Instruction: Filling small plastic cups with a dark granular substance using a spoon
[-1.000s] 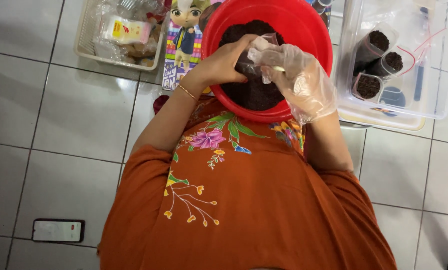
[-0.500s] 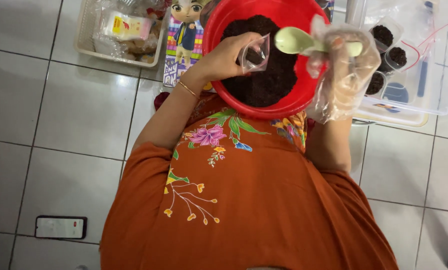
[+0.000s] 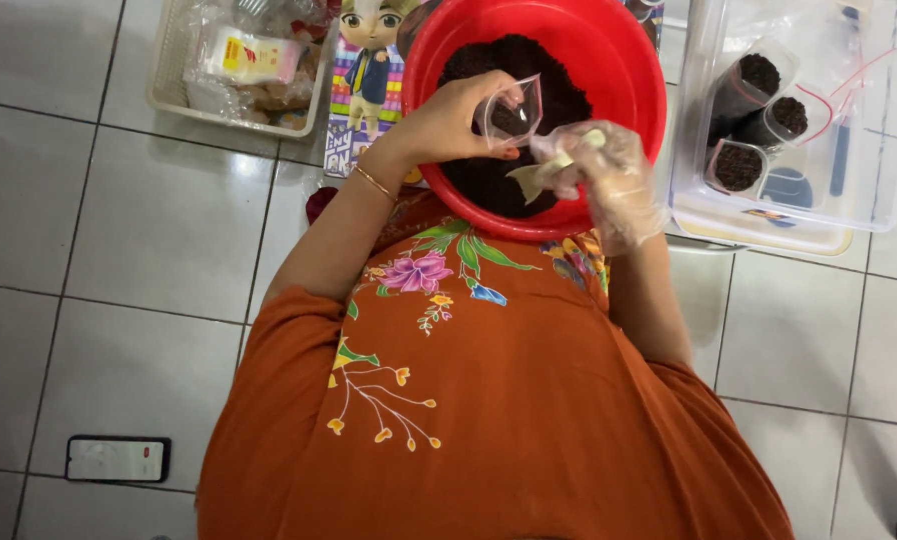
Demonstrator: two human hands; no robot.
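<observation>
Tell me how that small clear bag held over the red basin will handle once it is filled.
The small clear bag looks thin and floppy, pinched open by the left hand, so it probably sags. Filled bags in the clear tub lean sideways, so it likely tips.

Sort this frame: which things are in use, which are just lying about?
In use: left hand holding small clear plastic bag; gloved right hand with pale green spoon; red round basin of dark soil.

Lying about: black phone; white wire basket; clear plastic tub holding filled bags.

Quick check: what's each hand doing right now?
Left hand: closed on a small clear plastic bag over the red basin.
Right hand, gloved: closed on a pale spoon.
</observation>
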